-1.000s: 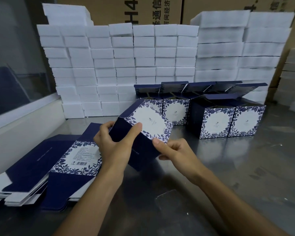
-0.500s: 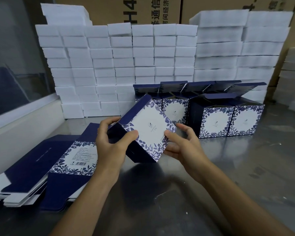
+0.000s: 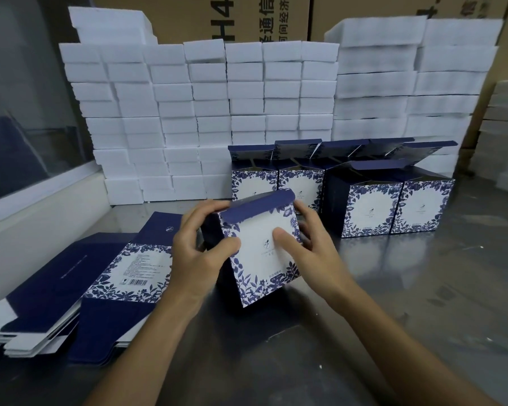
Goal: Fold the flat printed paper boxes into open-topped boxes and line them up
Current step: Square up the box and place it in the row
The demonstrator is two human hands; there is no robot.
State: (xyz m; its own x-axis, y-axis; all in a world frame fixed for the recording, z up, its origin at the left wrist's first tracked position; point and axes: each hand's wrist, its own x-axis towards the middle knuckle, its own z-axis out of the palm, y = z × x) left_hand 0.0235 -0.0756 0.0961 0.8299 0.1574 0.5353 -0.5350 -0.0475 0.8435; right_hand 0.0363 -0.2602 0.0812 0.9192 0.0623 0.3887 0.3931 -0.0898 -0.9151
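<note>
The left hand (image 3: 201, 253) grips the left side of a half-folded box (image 3: 258, 250) at the centre of the frame, fingers curled over its dark blue side panel and the thumb laid across the lower left of the white printed face. The right hand (image 3: 308, 247) holds the opposite side, its thumb pressed flat on the middle of the white face and its fingers wrapped round the right edge behind it. The box is tilted, its floral-bordered face turned up toward the camera and a dark blue flap folded along its upper edge; its lower corner sits at or just above the grey metal counter (image 3: 408, 303), and contact cannot be told.

To the left of the hands, in the lower left of the frame, lies a stack of flat boxes (image 3: 79, 285), dark blue with a white printed panel and a barcode on the top sheet. Above and right of the held box, in the middle right of the frame, stands a group of folded boxes (image 3: 370, 209), upright with their top flaps raised, set side by side in two rows, the right-hand pair standing nearer the camera.

Behind them a wall of white foam blocks (image 3: 206, 112) fills the upper half of the frame, with brown cartons (image 3: 247, 16) bearing printed characters along the top edge.
</note>
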